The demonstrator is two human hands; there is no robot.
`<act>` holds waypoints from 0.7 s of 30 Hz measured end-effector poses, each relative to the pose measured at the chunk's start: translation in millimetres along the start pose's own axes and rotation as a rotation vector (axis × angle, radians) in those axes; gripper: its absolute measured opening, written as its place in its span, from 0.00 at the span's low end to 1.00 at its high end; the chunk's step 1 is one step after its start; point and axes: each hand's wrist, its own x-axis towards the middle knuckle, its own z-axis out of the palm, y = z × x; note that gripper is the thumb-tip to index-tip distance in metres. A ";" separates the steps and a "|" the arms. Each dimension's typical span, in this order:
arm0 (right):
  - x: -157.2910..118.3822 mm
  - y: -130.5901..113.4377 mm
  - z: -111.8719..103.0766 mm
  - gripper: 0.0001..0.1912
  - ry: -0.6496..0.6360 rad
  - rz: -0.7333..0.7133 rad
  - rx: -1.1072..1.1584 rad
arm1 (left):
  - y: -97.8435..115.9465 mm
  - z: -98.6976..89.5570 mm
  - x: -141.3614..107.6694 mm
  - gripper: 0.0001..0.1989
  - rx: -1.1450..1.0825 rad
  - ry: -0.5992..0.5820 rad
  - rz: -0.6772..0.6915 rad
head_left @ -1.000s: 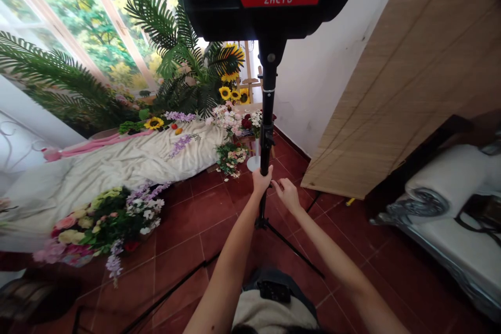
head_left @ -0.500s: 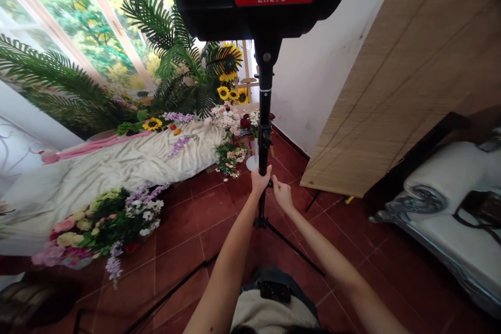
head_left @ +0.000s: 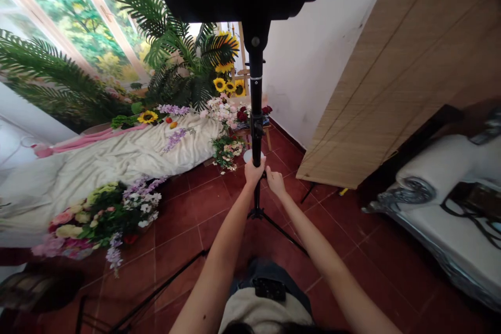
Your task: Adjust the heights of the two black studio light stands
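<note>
A black light stand (head_left: 256,99) rises upright before me, carrying a large black studio light (head_left: 235,0) with a red ZHEYU label. My left hand (head_left: 254,171) is wrapped around the pole at its lower section. Just right of it and slightly lower, my right hand (head_left: 275,181) is closed, with its fingertips at the pole's side where a small knob sits. Its fingers largely hide that knob. Below the hands, the stand's legs (head_left: 284,233) spread over the floor.
A cream draped bench (head_left: 129,151) with flowers runs along the left. Artificial palms (head_left: 176,68) stand behind it. A flower bunch (head_left: 97,214) sits front left. At right are a leaning woven panel (head_left: 352,115) and a white-silver sofa (head_left: 438,188). A thin black leg (head_left: 156,295) crosses the lower left floor.
The view has shifted a little, so the light and stand appear higher and further left. Both hands keep the same places on the pole.
</note>
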 end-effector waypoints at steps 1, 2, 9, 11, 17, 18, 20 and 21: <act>0.2 0.3 -0.5 0.37 -0.001 0.005 -0.011 | 2.4 0.7 -1.9 0.15 0.010 0.027 -0.001; 0.0 0.5 -1.0 0.37 -0.001 0.005 -0.020 | 5.1 1.1 -4.2 0.15 0.014 0.047 -0.006; -8.7 -2.6 3.4 0.41 0.072 0.054 0.004 | -12.7 -35.3 -49.6 0.19 -0.035 -0.100 0.065; -11.8 -4.0 6.4 0.42 0.085 0.100 0.006 | -43.6 -64.4 -81.3 0.19 -0.033 -0.123 -0.008; -15.0 -9.8 15.3 0.46 0.133 0.231 -0.045 | -156.2 -189.5 -220.6 0.11 0.073 -0.075 -0.590; -15.3 -10.2 16.1 0.47 0.140 0.242 -0.064 | -170.0 -213.2 -246.7 0.10 0.086 -0.005 -0.695; -17.8 -9.4 16.8 0.48 0.144 0.264 -0.143 | -191.1 -261.1 -300.0 0.09 0.110 0.158 -0.856; -20.7 -8.2 17.3 0.47 0.120 0.256 -0.191 | -198.4 -284.7 -327.3 0.08 0.123 0.246 -0.916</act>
